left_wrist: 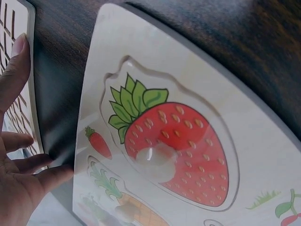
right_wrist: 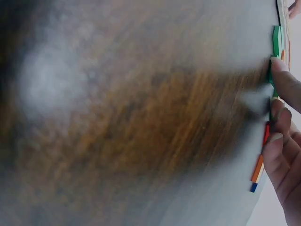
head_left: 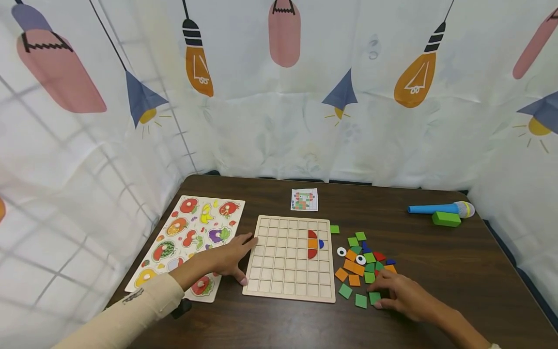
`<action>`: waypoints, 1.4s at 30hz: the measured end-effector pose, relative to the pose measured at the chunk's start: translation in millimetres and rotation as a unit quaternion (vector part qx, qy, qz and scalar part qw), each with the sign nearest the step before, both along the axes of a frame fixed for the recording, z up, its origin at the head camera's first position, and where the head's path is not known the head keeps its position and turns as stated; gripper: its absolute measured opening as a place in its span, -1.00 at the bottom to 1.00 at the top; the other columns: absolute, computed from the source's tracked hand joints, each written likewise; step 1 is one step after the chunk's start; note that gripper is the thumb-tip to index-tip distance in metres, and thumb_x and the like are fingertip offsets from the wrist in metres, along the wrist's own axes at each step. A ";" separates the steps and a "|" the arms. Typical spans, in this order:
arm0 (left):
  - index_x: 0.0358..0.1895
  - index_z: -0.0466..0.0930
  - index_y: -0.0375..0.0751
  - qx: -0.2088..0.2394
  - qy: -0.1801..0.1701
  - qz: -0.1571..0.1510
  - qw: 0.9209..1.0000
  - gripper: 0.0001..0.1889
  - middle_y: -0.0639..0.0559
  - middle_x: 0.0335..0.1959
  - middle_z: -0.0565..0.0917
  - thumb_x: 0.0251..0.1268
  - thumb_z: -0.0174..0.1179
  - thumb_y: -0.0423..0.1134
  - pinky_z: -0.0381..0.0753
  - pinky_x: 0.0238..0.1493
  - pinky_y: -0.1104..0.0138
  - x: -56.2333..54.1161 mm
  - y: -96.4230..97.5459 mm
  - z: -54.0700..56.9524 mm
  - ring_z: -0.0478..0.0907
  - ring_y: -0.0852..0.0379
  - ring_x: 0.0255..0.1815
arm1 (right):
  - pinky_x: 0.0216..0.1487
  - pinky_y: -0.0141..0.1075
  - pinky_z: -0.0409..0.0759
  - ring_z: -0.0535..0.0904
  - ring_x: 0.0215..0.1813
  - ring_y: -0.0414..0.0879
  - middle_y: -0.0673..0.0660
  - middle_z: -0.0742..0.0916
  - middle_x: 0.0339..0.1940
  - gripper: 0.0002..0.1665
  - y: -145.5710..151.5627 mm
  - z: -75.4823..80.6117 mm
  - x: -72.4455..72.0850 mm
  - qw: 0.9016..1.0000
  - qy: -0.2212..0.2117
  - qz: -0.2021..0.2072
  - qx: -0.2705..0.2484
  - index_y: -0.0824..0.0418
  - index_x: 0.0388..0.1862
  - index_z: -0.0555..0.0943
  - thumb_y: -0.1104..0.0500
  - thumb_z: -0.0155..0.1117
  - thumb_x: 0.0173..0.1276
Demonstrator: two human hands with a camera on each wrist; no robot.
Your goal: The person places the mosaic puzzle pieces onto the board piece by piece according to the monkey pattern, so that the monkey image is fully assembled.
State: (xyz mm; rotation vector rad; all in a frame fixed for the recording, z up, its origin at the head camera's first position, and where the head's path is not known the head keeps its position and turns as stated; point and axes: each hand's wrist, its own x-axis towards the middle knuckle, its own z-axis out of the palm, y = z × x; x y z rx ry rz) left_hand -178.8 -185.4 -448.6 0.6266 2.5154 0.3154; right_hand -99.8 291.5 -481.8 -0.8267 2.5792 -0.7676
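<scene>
My left hand (head_left: 231,257) is spread at the left edge of a wooden grid board (head_left: 279,264), thumb and fingertips against its rim. On the board's right part sit two red pieces (head_left: 312,253), an orange square (head_left: 313,244) and a blue piece (head_left: 321,244). To the right of the board, my right hand (head_left: 403,293) pinches a green square tile (head_left: 374,297) low at the tabletop, between thumb and forefinger. Around it lie several loose orange, green, red and blue tiles (head_left: 354,280), along with two white rings with black centres (head_left: 360,260).
A fruit puzzle board (head_left: 178,237) lies under my left forearm, with a strawberry piece (left_wrist: 178,150) close up in the left wrist view. Behind the grid board is a small pattern card (head_left: 304,199). A toy microphone (head_left: 440,209) and a green block (head_left: 446,219) lie at the back right.
</scene>
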 end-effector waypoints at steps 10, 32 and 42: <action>0.61 0.01 -0.17 0.001 -0.005 0.002 1.000 0.18 -0.26 0.63 -0.02 -0.03 0.56 0.07 0.29 0.46 -0.10 0.9 0.3 3.1 -0.02 -0.25 0.63 | -0.32 -0.40 0.47 0.45 -0.27 -0.44 -0.25 0.68 -0.17 -0.67 -4.5 5.8 -1.2 0.999 -0.046 -0.006 -0.013 -0.06 -0.01 0.69 -0.15 0.36 0.35; 0.61 0.01 -0.18 0.009 -0.002 -0.002 1.000 0.18 -0.26 0.63 -0.02 -0.03 0.56 0.06 0.31 0.45 -0.09 -0.6 0.0 -0.9 -0.03 -0.25 0.63 | -0.49 -0.41 0.47 0.48 -0.45 -0.34 -0.09 0.61 -0.32 -0.61 -60.8 26.5 -33.3 0.993 -0.032 -0.044 -0.109 0.20 0.08 0.69 -0.01 0.34 0.41; 0.61 0.01 -0.16 0.002 -0.001 -0.002 1.000 0.18 -0.26 0.63 -0.01 -0.03 0.55 0.07 0.32 0.44 -0.09 -0.6 0.8 -1.0 -0.02 -0.25 0.63 | -0.57 -0.43 0.36 0.34 -0.60 -0.31 -0.01 0.62 -0.38 -0.68 -91.3 14.8 -56.2 0.986 -0.043 -0.051 -0.153 0.22 0.07 0.68 0.19 0.36 0.36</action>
